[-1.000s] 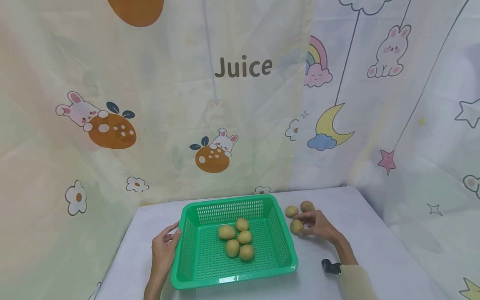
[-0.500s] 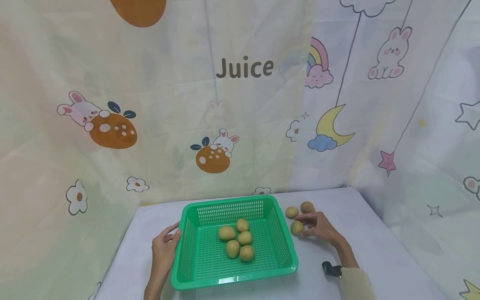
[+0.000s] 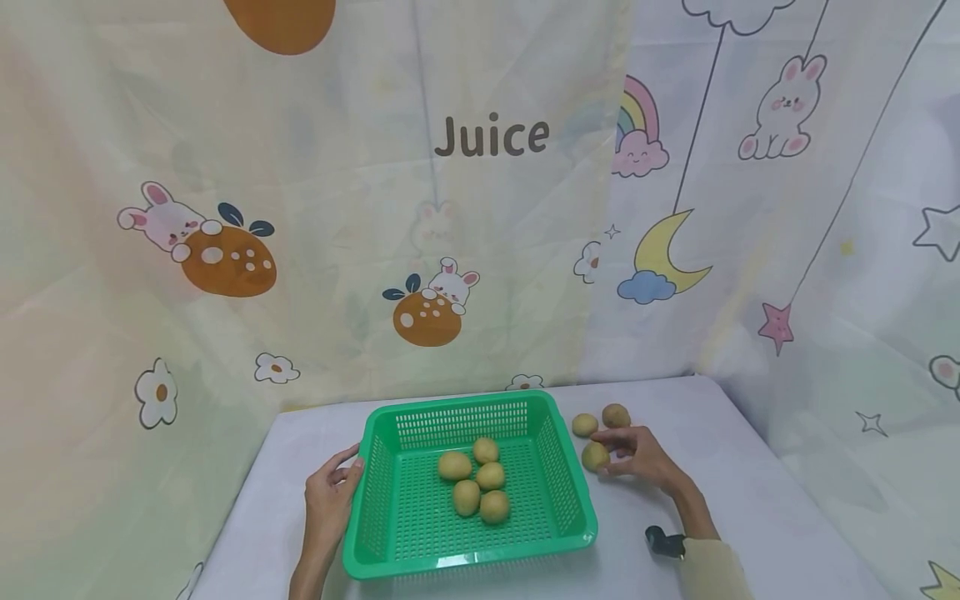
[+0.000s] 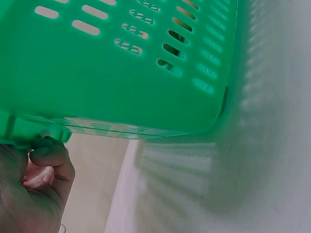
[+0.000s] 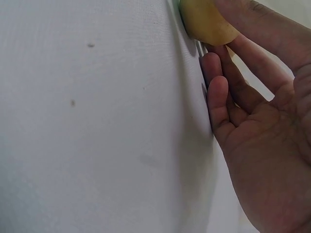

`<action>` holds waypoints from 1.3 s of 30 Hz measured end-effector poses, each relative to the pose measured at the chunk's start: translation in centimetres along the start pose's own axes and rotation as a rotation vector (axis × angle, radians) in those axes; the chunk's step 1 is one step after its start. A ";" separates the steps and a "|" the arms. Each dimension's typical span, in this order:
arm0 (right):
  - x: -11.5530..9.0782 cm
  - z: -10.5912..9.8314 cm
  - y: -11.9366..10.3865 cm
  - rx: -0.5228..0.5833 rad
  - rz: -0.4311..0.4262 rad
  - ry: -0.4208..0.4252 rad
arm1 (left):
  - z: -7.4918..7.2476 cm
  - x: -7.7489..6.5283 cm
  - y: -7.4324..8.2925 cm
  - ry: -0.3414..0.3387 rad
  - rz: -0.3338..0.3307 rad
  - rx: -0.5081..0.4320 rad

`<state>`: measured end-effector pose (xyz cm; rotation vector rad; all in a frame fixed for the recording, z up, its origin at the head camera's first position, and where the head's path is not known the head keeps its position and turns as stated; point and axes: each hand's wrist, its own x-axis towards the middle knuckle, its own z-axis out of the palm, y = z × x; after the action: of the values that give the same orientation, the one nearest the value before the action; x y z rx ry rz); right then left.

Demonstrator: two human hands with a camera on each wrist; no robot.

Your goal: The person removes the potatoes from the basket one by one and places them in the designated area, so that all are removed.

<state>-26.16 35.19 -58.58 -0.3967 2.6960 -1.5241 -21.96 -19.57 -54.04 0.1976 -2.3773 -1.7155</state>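
Note:
A green plastic basket (image 3: 468, 548) stands on the table, with several potatoes (image 3: 467, 497) lying loose on its perforated floor. My left hand (image 3: 327, 500) holds its left rim, and the left wrist view shows the fingers curled at the edge of the basket (image 4: 121, 92). Outside the basket, to its right, my right hand (image 3: 641, 458) pinches a potato (image 3: 596, 457) between thumb and fingers. In the right wrist view that potato (image 5: 206, 22) is partly cut off at the top, and the hand (image 5: 262, 121) lies low against the cloth.
Two more potatoes lie just beyond the right hand, a paler one (image 3: 585, 425) and a browner one (image 3: 617, 416). White cloth covers the table (image 3: 757, 500). A printed curtain (image 3: 337, 208) hangs behind and at both sides. A black device (image 3: 664, 542) sits on the right wrist.

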 end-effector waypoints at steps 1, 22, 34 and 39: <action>-0.1 0.0 -0.1 0.003 -0.003 0.001 | 0.0 0.0 0.0 -0.001 -0.003 0.004; -1.5 0.0 0.0 0.069 -0.032 0.114 | 0.1 0.1 -0.2 0.014 0.011 0.014; -2.3 -1.3 -2.3 0.006 -0.137 0.167 | 0.0 0.0 -0.2 0.012 0.012 0.011; -2.3 -1.8 -3.9 0.020 -0.208 0.188 | 0.0 0.1 -0.1 0.002 0.007 0.009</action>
<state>-23.39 35.32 -54.60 -0.5782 2.8551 -1.7205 -22.01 -19.63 -54.13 0.1914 -2.3820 -1.7006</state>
